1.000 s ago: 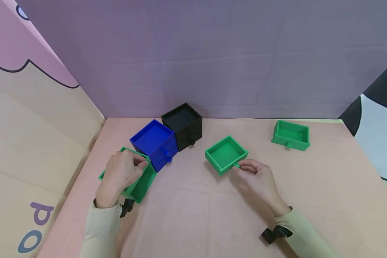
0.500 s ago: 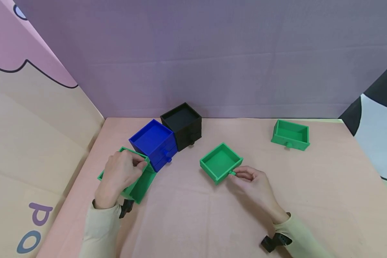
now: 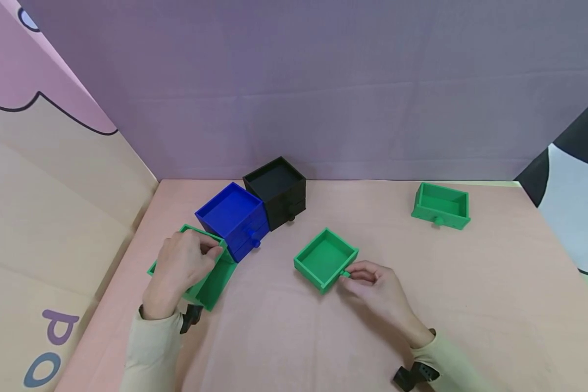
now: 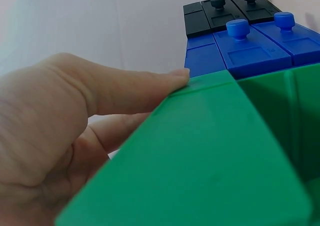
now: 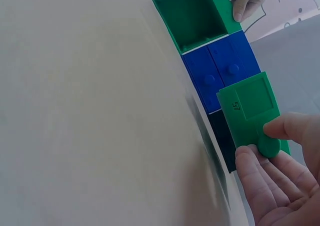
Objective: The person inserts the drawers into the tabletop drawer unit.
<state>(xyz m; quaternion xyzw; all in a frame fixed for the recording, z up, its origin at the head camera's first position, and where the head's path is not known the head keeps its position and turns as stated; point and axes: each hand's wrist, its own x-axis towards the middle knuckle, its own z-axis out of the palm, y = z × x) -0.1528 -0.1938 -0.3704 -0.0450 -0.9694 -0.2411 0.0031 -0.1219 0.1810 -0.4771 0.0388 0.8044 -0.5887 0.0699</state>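
My left hand grips the top edge of a green drawer cabinet, whose open front shows a hollow inside in the right wrist view. Part of that cabinet lies hidden under the hand. Between thumb and fingers, my right hand pinches the round knob of a small green drawer. This drawer is held above the table, with a shadow below it. Touching the green cabinet is a blue cabinet with two knobbed drawers. Behind it stands a black cabinet of the same shape.
Another green drawer sits at the back right of the pink cloth-covered table, its knob facing front. A grey-purple cloth wall rises behind, and a printed cream panel borders the left side.
My right hand has brought the green drawer left and nearer to me, towards the green cabinet. The left hand stays in place on the cabinet.
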